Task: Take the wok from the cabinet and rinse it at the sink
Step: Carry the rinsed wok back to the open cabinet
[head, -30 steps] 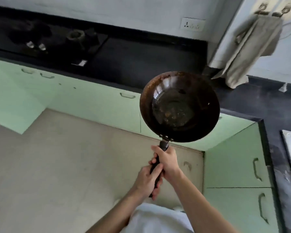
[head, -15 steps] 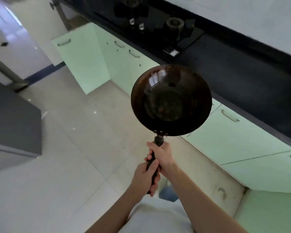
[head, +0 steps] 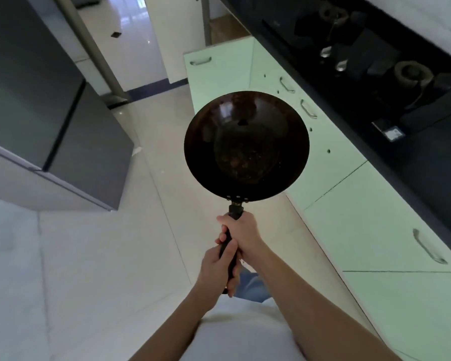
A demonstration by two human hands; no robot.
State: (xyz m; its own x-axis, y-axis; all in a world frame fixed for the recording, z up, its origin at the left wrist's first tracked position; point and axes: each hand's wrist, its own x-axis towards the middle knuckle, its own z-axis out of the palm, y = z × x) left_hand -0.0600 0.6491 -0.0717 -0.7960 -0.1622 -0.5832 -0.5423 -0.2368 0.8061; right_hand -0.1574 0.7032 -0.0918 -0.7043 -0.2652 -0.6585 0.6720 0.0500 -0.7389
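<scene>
A dark round wok with a black handle is held out in front of me above the pale tiled floor, its bowl facing up toward the camera. My right hand grips the upper part of the handle just below the bowl. My left hand grips the lower part of the handle, right behind the other hand. Brownish residue shows in the bottom of the wok. The sink is out of view.
Pale green cabinets with metal handles run along the right under a black counter carrying a gas stove. A dark grey fridge stands at the left. A doorway opens at the top.
My view has swung left, away from the sink corner. The stove has slid to the upper right and the fridge has come in at the left. Both hands keep the same hold on the wok.
</scene>
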